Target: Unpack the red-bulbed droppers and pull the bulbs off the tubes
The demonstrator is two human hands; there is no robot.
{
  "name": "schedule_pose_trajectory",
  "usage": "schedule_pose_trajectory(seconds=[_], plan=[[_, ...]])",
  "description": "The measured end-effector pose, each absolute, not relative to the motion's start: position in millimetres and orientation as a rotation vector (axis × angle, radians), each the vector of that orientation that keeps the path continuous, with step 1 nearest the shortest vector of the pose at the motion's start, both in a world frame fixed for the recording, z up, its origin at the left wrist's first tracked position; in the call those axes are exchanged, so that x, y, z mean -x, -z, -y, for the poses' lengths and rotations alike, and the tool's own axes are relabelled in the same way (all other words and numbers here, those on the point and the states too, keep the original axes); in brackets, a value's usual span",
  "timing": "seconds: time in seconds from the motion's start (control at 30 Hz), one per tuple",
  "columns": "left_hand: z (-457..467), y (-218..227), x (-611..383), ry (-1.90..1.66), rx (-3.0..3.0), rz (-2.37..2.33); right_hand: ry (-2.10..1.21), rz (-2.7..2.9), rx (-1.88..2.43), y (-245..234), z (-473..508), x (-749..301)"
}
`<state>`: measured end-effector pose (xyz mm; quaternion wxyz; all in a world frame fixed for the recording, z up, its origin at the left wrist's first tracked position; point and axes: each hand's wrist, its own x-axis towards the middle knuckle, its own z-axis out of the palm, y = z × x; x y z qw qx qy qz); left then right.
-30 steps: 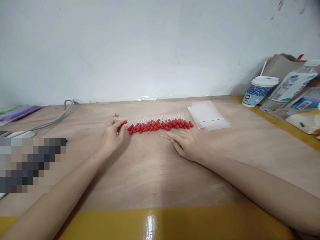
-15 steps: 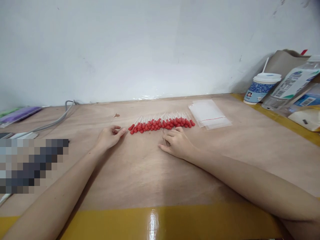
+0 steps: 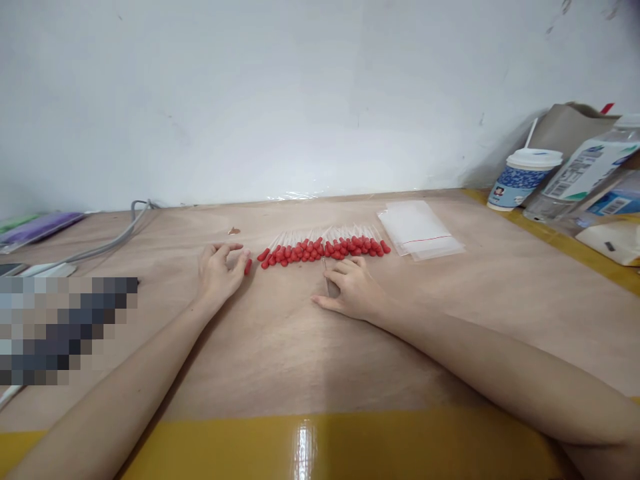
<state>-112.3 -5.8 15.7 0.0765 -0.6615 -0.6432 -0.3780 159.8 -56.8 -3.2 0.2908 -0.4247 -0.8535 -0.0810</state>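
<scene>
A row of glass droppers with red rubber bulbs lies across the middle of the table, their bulbs toward me and clear tubes pointing away. My left hand is just left of the row, fingers curled, a single red rubber bulb showing at its thumb tip; the rest of that piece, if any, is hidden. In front of the row rests my right hand, a thin clear glass tube at its fingers and the thumb stretched along the table.
Clear zip bags lie behind and right of the droppers. A paper cup and a plastic bottle stand at the right. On the left are a grey cable and a purple packet. A small brown scrap lies near the back.
My left hand has turned slightly, and a red bulb now shows at its thumb. The right thumb has shifted a little left and toward me. The row of droppers stays put.
</scene>
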Motion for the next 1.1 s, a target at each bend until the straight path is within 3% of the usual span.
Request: schedule_pose_trajectory(seconds=[0.17,0.33,0.63,0.83,0.97,1.1], plan=[[10,-26,77,1.219,2.094,1.686,0.245,2.244,1.021,5,59,-175],[0,-31,26,1.071,2.314,1.531,0.233,2.222,0.953,7,64,-194],[-29,-31,-23,0.841,2.346,1.838,0.234,2.164,0.999,7,67,-205],[-32,-36,-24,1.041,2.209,2.017,0.256,2.136,1.008,8,66,-203],[-1,-39,-7,1.276,2.232,1.7,0.33,1.893,1.054,6,66,-205],[38,-26,20,1.279,2.513,1.238,0.373,1.88,0.91,1,65,-209]])
